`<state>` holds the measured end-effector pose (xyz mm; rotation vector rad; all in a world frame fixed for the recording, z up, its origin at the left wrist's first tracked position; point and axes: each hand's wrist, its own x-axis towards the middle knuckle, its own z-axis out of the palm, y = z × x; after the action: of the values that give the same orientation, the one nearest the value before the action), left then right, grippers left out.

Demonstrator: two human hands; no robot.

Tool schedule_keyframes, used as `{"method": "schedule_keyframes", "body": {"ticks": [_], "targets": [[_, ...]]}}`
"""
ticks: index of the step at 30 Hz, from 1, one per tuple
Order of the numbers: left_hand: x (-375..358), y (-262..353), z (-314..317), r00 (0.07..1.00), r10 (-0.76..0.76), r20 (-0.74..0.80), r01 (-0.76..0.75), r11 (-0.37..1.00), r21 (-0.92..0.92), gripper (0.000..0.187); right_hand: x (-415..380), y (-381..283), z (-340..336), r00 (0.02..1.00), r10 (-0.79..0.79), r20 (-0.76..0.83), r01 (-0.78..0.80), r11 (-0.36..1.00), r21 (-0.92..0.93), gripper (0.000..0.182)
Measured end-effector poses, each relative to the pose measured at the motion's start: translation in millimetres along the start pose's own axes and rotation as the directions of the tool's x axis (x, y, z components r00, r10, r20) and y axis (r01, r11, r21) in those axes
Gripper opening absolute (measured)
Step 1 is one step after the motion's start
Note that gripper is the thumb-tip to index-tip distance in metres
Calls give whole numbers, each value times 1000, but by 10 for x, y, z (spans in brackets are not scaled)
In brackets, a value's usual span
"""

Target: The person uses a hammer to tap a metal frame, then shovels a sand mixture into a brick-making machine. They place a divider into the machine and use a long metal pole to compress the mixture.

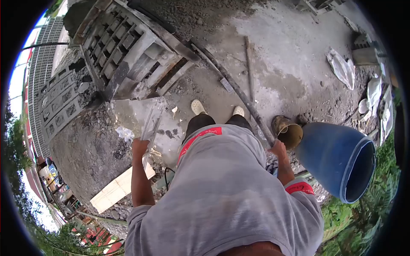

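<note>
Thin metal rods (152, 126) pass through my left hand (140, 147), whose fingers are closed around them. Over on the other side, my right hand (279, 149) is closed on the thin wire handle of a dirty yellowish bucket (292, 135), which hangs tilted with its mouth towards me. The near end of a long dark bar (239, 93) lies right beside that hand; whether they touch is unclear. A large blue barrel (329, 153) lies on its side to the right of the bucket.
Hollow blocks (112, 47) are stacked at the upper left, by a wooden frame (171, 40). A pale board (117, 190) lies below my left hand. A narrow plank (250, 68) rests on the concrete ahead. White sacks (341, 68) and rubble are at the right.
</note>
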<state>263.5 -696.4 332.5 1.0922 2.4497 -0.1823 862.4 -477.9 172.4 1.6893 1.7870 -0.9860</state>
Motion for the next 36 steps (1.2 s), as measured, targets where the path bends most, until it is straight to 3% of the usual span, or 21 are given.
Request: {"method": "schedule_keyframes", "body": {"ticks": [1,3,4,7,9,13,14,16,17,18,19,21,23,25,27,28,29,31,33,35,36], "targets": [[-58,138,11,1000,1,14,-1,1000,13,26,51,83,21,1000,8,16,-8,1000,7,59],[-232,417,-72,966,-259,10,257,951,-172,26,98,98,50,997,22,73,-25,999,37,59],[-102,-251,392,981,-186,48,189,979,-68,27,173,157,122,994,40,106,-43,999,31,59],[-389,471,-63,945,-313,93,326,921,-211,32,292,300,211,983,84,160,-93,994,50,57],[-454,453,-60,928,-352,122,368,916,-157,34,284,282,182,975,72,210,-89,993,71,54],[-491,178,53,915,-389,102,396,916,-62,37,188,313,153,996,-30,84,-1,937,349,55],[-472,91,140,933,-360,13,359,932,44,34,145,280,79,997,-28,76,0,938,347,55],[-510,201,112,928,-363,81,365,931,-3,31,67,186,-91,938,-2,347,-133,922,363,54],[-502,330,37,920,-364,147,374,926,-43,27,54,143,-149,943,0,334,-126,925,358,54],[-463,5,271,976,-144,165,141,990,29,21,17,99,-195,941,49,334,-143,954,264,52],[-367,-257,554,966,-183,181,178,983,43,21,-33,48,-229,939,98,329,-161,973,168,49],[-324,-139,574,978,-69,198,71,997,-4,23,-6,147,-33,955,156,253,-183,979,86,48],[-96,-482,1107,969,66,237,-110,979,174,23,-57,7,-133,951,224,213,-234,972,21,46],[34,-404,1333,980,-94,178,88,995,38,23,-257,-299,-403,938,253,236,-266,964,27,45],[213,-290,1413,961,100,257,-123,989,76,22,-350,-411,-524,918,336,210,-330,942,-65,46],[310,-247,1568,943,-188,275,215,974,-73,21,-367,-405,-561,917,348,193,-337,937,-89,46],[351,-270,1724,939,-190,286,224,970,-94,21,-371,-421,-564,904,390,173,-373,919,-125,46],[578,-405,1847,923,211,321,-239,970,50,20,-353,-549,-557,892,429,145,-409,901,-148,46],[737,-379,1803,940,148,307,-147,989,-26,21,-432,-563,-666,869,466,169,-437,881,-179,47],[966,-506,1960,903,307,301,-317,948,-15,24,-328,-323,-665,865,477,158,-445,873,-200,47],[1032,-503,1946,954,29,298,48,967,-248,28,-409,-263,-559,859,484,164,-451,869,-203,48]]}}
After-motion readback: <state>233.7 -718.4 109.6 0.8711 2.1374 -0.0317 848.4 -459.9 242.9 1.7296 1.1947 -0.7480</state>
